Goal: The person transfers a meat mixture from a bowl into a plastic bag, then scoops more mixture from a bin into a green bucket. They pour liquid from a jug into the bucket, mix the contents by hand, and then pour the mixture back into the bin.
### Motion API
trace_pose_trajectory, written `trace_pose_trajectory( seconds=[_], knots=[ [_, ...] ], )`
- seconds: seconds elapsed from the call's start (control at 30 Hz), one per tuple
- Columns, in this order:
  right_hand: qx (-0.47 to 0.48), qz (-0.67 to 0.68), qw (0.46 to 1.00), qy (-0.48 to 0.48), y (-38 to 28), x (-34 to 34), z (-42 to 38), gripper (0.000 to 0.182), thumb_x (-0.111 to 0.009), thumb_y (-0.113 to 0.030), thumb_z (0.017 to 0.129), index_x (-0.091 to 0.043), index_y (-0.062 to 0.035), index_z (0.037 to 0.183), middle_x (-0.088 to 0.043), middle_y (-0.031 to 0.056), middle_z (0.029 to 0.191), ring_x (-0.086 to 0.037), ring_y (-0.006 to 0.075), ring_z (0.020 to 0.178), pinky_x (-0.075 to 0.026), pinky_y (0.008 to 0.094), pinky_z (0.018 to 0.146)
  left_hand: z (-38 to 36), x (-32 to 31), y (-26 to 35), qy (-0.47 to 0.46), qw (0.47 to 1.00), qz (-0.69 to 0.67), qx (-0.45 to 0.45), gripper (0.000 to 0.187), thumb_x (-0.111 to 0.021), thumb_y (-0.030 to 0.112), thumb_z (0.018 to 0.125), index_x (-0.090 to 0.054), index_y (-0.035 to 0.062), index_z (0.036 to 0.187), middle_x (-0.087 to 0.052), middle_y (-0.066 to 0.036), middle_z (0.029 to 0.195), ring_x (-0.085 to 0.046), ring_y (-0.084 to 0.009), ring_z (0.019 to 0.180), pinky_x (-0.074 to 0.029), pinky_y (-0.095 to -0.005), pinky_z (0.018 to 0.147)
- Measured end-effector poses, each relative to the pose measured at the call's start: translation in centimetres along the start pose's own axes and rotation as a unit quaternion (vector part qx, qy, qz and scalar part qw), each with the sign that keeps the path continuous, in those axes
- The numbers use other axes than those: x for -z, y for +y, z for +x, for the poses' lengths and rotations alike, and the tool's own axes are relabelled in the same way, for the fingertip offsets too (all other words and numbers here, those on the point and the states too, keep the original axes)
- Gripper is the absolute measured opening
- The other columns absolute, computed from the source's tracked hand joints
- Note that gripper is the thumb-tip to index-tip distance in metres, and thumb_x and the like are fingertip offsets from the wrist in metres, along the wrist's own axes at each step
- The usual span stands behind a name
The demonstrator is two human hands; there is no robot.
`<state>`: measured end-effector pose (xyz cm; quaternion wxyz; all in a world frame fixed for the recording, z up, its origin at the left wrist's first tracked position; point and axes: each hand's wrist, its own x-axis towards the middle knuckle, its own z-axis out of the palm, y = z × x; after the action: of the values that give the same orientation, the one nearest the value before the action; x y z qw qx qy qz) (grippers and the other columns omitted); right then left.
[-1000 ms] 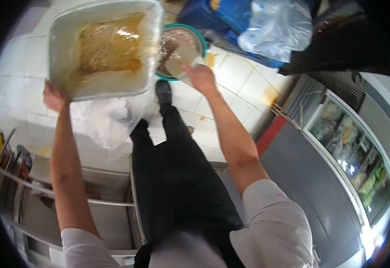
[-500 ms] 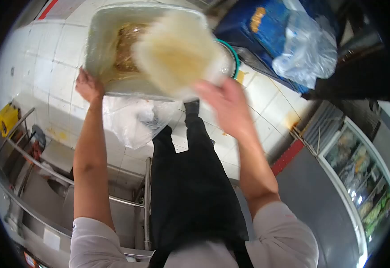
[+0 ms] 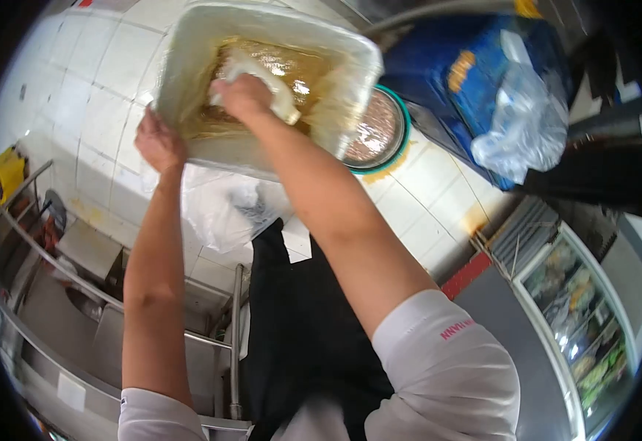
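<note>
A large whitish bin (image 3: 361,55) stands in front of me, with shiny brown liquid (image 3: 284,62) pooled over its bottom. My left hand (image 3: 161,141) grips the bin's near-left edge. Reaching down inside the bin, my right hand (image 3: 244,95) is closed on a white plastic tub (image 3: 280,92), which is tilted and low in the brown liquid. My fingers and the tilt hide much of the tub. Beside the bin, to the right, sits a round teal-rimmed container (image 3: 408,121) with pinkish-brown contents (image 3: 374,131).
A clear plastic bag (image 3: 225,206) lies on the tiled floor below the bin. At the right stands a blue drum (image 3: 438,81) with another plastic bag (image 3: 523,121) hanging on it. Metal rails (image 3: 71,275) are at lower left, and a glass-door fridge (image 3: 578,316) at lower right.
My right hand has moved left and down into the bin with the white tub, which was held blurred above it before. The bin appears slightly farther right; my left hand stays on its edge.
</note>
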<state>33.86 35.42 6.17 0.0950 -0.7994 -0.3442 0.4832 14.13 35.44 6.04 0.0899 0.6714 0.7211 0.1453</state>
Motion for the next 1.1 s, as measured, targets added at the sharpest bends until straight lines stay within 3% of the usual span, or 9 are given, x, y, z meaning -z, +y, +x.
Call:
trace_pose_trajectory(
  seconds=[0.2,0.3,0.43,0.53,0.7,0.77,0.87,0.9,1.1],
  knots=[
    [-0.061,-0.066,0.996,-0.022,1.2,0.7,-0.3,0.060,-0.058,-0.057,0.085,-0.068,-0.0009,0.103,-0.067,0.0172,0.111,-0.063,0.0293,0.106,-0.049,0.0403,0.089,-0.4,1.4,2.0,-0.007,0.999,0.002,0.036,0.034,-0.045,0.025,0.096,-0.056,0.0194,0.128,-0.059,-0.016,0.117,-0.052,-0.0359,0.107,-0.041,-0.0437,0.093],
    [-0.065,0.027,0.997,0.012,2.4,-0.2,0.1,0.061,-0.055,-0.056,0.087,-0.067,0.0029,0.100,-0.066,0.0200,0.110,-0.064,0.0336,0.102,-0.049,0.0431,0.087,-0.3,1.1,1.6,0.021,1.000,0.019,0.002,0.037,-0.049,0.024,0.095,-0.053,0.0200,0.131,-0.058,-0.015,0.120,-0.051,-0.0354,0.109,-0.040,-0.0436,0.094],
    [-0.068,0.148,0.985,0.064,3.1,-0.3,-0.1,0.063,-0.053,-0.051,0.090,-0.063,0.0105,0.100,-0.064,0.0254,0.109,-0.064,0.0388,0.097,-0.048,0.0450,0.086,-0.7,2.6,4.2,0.126,0.973,0.077,-0.176,0.036,-0.056,0.022,0.091,-0.059,0.0136,0.126,-0.060,-0.018,0.112,-0.054,-0.0345,0.108,-0.042,-0.0437,0.092],
    [-0.112,0.373,0.921,0.015,3.0,0.1,-1.5,0.064,-0.050,-0.049,0.093,-0.062,0.0125,0.105,-0.064,0.0267,0.107,-0.062,0.0349,0.099,-0.046,0.0420,0.089,-1.5,3.5,9.0,-0.127,0.971,-0.062,-0.191,0.035,-0.060,0.025,0.089,-0.063,0.0097,0.120,-0.063,-0.021,0.098,-0.060,-0.0346,0.098,-0.045,-0.0409,0.087],
    [-0.096,0.557,0.825,-0.033,4.3,0.0,-1.7,0.052,-0.048,-0.046,0.096,-0.060,0.0014,0.112,-0.062,0.0145,0.109,-0.058,0.0277,0.097,-0.043,0.0442,0.083,1.2,-2.8,8.9,-0.466,0.866,-0.178,0.044,0.075,-0.050,0.066,0.086,-0.066,-0.0041,0.108,-0.065,-0.019,0.105,-0.061,-0.0244,0.090,-0.046,-0.0357,0.084],
    [-0.103,0.621,0.773,-0.080,4.7,0.4,-1.8,0.041,-0.047,-0.044,0.097,-0.059,-0.0062,0.108,-0.060,0.0094,0.103,-0.053,0.0233,0.094,-0.040,0.0419,0.081,1.0,-2.2,10.2,-0.507,0.834,-0.203,0.087,0.072,-0.051,0.064,0.087,-0.066,-0.0020,0.109,-0.065,-0.014,0.106,-0.059,-0.0210,0.092,-0.045,-0.0334,0.084],
    [-0.124,0.579,0.802,-0.076,5.0,0.5,-1.8,0.037,-0.049,-0.039,0.095,-0.060,-0.0049,0.103,-0.060,0.0090,0.098,-0.053,0.0218,0.090,-0.040,0.0426,0.077,1.0,-2.1,11.0,-0.534,0.808,-0.227,0.104,0.066,-0.051,0.061,0.088,-0.066,0.0007,0.112,-0.064,-0.008,0.108,-0.057,-0.0180,0.095,-0.043,-0.0306,0.083],
    [-0.123,0.570,0.809,-0.071,5.1,1.1,-2.2,0.046,-0.050,-0.033,0.093,-0.060,0.0087,0.109,-0.062,0.0215,0.107,-0.061,0.0285,0.094,-0.047,0.0400,0.082,0.9,-2.0,11.3,-0.539,0.803,-0.234,0.102,0.065,-0.051,0.060,0.089,-0.065,0.0016,0.113,-0.064,-0.007,0.108,-0.056,-0.0173,0.097,-0.043,-0.0298,0.082],
    [-0.102,0.622,0.775,-0.034,5.6,1.4,-2.3,0.050,-0.056,-0.037,0.089,-0.061,0.0101,0.105,-0.063,0.0237,0.102,-0.062,0.0305,0.089,-0.049,0.0404,0.078,-0.1,-3.3,11.0,-0.509,0.801,-0.269,0.162,0.053,-0.046,0.047,0.096,-0.057,0.0055,0.127,-0.062,-0.005,0.112,-0.056,-0.0164,0.099,-0.041,-0.0294,0.085]
  ],
)
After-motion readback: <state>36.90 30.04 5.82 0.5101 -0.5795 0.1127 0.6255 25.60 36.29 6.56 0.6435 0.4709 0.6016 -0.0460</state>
